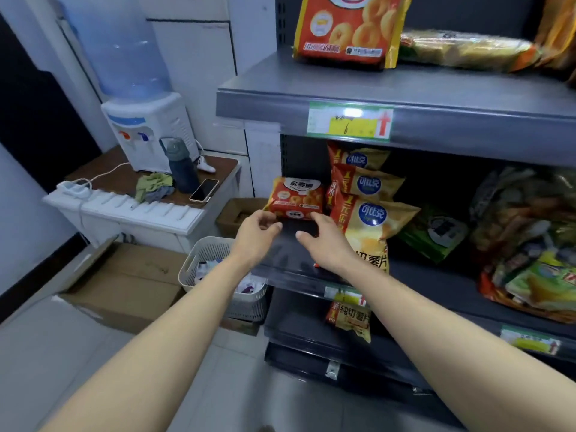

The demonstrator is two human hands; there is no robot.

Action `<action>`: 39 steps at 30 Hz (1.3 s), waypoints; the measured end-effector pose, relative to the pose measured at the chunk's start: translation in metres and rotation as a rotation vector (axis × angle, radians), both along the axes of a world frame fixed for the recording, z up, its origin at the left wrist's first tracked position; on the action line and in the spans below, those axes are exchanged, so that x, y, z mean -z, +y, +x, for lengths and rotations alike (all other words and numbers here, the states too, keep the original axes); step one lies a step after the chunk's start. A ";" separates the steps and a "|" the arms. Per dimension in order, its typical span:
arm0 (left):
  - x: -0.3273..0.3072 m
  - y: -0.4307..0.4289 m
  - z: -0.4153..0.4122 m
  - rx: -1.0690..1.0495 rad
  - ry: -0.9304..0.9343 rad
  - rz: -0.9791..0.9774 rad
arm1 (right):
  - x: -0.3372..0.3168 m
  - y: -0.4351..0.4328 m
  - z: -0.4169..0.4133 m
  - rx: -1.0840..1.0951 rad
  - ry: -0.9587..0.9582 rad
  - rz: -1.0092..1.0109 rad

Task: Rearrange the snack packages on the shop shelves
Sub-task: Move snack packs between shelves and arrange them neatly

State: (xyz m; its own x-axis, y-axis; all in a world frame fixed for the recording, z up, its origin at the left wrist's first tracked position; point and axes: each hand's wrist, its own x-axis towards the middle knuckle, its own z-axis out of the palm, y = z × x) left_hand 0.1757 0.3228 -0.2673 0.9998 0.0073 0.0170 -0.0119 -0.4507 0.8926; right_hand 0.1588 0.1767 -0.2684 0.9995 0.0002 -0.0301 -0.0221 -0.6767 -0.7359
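You are facing a grey shelving unit (265,101) that is filling the view from 12 to 4 o'clock. Its middle shelf (290,255) is carrying the stock under review. At 12 o'clock on the tier above, a large red ring-snack bag (346,29) is standing upright. On the middle shelf a column of yellow crisp bags (371,219) is leaning forward, the front bag overhanging the shelf lip. Just beside them, at their 9 o'clock, the small red ring-snack package (296,198) is sitting at the far left end of the shelf, face outward and tilted slightly back. It is touching or nearly touching the crisp bags along its right side. Your left hand (255,235) is hovering at the package's 7 o'clock corner with fingers loosely curled and nothing held; whether it is touching the film cannot be told. Your right hand (324,241) is reaching in at the 5 o'clock corner, thumb spread wide, fingertips meeting the lower front edge without closing on it. Judgement: the package is looking light, air-puffed and soft, with glossy film that is likely to slip and brittle contents that are likely to crush under a squeeze. You are best placed taking it by its two short sealed ends, at 3 and 9 o'clock, with flat, gentle pressure rather than pinching the belly.
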 end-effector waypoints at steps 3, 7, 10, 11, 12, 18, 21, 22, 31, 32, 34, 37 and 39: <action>0.021 0.007 0.038 0.039 0.045 0.021 | 0.019 0.015 0.038 0.086 0.047 0.043; 0.045 0.013 0.088 0.095 0.074 0.056 | 0.043 0.024 0.087 0.212 0.160 0.085; 0.061 0.014 0.120 0.114 0.106 0.008 | 0.059 0.026 0.115 0.327 0.218 0.074; 0.066 0.013 0.130 0.116 0.118 -0.030 | 0.063 0.027 0.122 0.356 0.223 0.090; 0.070 0.012 0.138 0.121 0.139 -0.071 | 0.067 0.027 0.128 0.383 0.219 0.124; 0.082 0.008 0.168 0.116 0.357 -0.252 | 0.076 0.025 0.148 0.542 0.197 0.406; 0.084 0.010 0.172 0.054 0.399 -0.255 | 0.074 0.028 0.148 0.588 0.246 0.452; 0.084 0.012 0.171 0.037 0.413 -0.232 | 0.073 0.030 0.146 0.593 0.267 0.445; 0.061 0.041 0.113 -0.210 0.385 -0.260 | 0.049 0.057 0.091 0.477 0.317 0.562; 0.056 0.043 0.101 -0.232 0.380 -0.271 | 0.044 0.058 0.081 0.455 0.317 0.569; 0.044 0.045 0.076 -0.279 0.372 -0.290 | 0.033 0.059 0.056 0.416 0.315 0.560; 0.024 0.044 0.032 -0.325 0.336 -0.311 | 0.016 0.056 0.014 0.374 0.299 0.557; 0.010 0.041 0.000 -0.353 0.306 -0.316 | 0.003 0.052 -0.017 0.354 0.281 0.550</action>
